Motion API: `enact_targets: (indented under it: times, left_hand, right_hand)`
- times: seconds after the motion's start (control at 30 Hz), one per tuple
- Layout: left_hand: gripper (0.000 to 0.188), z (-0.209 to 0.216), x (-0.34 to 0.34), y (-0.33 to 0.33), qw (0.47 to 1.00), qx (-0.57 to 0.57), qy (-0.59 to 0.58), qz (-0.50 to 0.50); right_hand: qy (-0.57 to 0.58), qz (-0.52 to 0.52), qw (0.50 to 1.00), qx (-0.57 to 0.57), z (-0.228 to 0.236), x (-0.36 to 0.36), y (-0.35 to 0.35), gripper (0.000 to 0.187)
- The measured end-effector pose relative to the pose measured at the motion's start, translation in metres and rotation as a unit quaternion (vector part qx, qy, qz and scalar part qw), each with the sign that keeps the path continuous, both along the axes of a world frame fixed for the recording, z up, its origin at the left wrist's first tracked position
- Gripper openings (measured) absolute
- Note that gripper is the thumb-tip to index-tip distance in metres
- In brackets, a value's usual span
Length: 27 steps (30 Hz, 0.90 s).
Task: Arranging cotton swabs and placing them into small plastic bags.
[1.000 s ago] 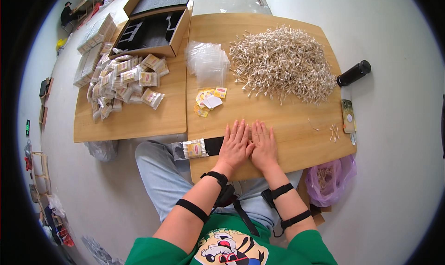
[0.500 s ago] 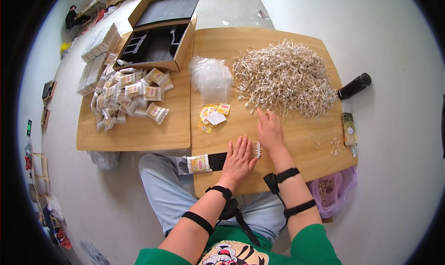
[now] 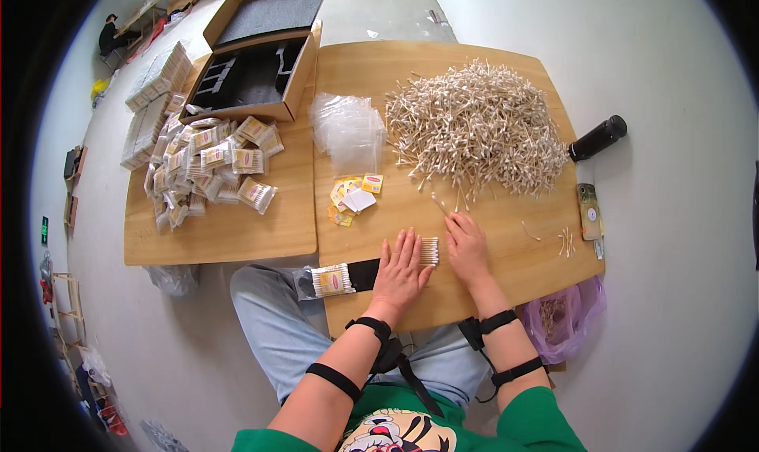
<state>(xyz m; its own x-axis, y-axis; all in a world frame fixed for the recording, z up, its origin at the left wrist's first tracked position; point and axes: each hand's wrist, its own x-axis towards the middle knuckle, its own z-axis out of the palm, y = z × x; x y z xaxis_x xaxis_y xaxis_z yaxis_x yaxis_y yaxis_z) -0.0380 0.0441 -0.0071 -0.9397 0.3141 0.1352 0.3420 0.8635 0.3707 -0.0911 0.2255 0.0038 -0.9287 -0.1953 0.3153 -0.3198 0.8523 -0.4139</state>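
My left hand [image 3: 400, 276] lies flat with its fingers stretched out over a row of cotton swabs [image 3: 429, 251], whose tips stick out to its right. A black strip [image 3: 364, 274] shows on the other side of that hand. At the strip's left end is a clear bag packed with cotton swabs and a yellow card [image 3: 332, 280], overhanging the table edge. My right hand [image 3: 469, 249] is closed, pinching a cotton swab [image 3: 440, 205] between thumb and fingers, just in front of the big heap of loose cotton swabs [image 3: 478, 128].
Clear empty bags [image 3: 348, 132] and yellow and white cards [image 3: 356, 197] lie left of the heap. Filled packs [image 3: 213, 163] pile beside an open carton [image 3: 296, 96]. A black bottle [image 3: 598, 138], a phone [image 3: 589, 212] and a few stray swabs [image 3: 567, 242] are at right.
My right hand has drawn back slightly from the heap and now holds a cotton swab. My left hand stays flat on the row. The whole view has shifted a little.
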Motion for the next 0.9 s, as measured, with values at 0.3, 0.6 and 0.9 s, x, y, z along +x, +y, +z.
enact_targets:
  times: [0.3, 0.6, 0.9]
  left_hand:
    - [0.068, -0.003, -0.001, 0.001, 1.000, -0.011, 0.005, 0.002]
    - [0.068, -0.002, 0.001, 0.001, 1.000, -0.015, -0.006, 0.005]
    - [0.067, -0.002, 0.000, 0.001, 0.999, -0.034, -0.009, 0.005]
  right_hand:
    - [0.011, -0.107, 0.990, -0.090, 0.017, -0.012, -0.002, 0.025]
    - [0.025, -0.109, 0.993, -0.044, 0.009, -0.022, 0.004, 0.023]
    - [-0.004, -0.106, 0.993, -0.058, 0.009, -0.017, 0.014, 0.015]
